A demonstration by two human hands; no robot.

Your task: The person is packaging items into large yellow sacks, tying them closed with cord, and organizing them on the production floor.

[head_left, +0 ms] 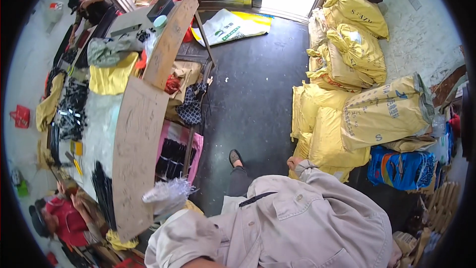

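My right hand hangs low beside the stacked yellow sacks. Its fingers look curled in, and no object shows in them. The left sleeve bends at the lower edge, with a bit of bare forearm below it; my left hand itself is out of sight. Just beyond that sleeve, by the near end of the wooden bench board, is a bunch of clear, shredded-looking plastic. What holds or supports the bunch is hidden.
Dark strips lie on the worktable at left. Two people sit along its far side. Blue plastic packs stand behind the sacks at right. A white and yellow sheet lies on the floor near the doorway.
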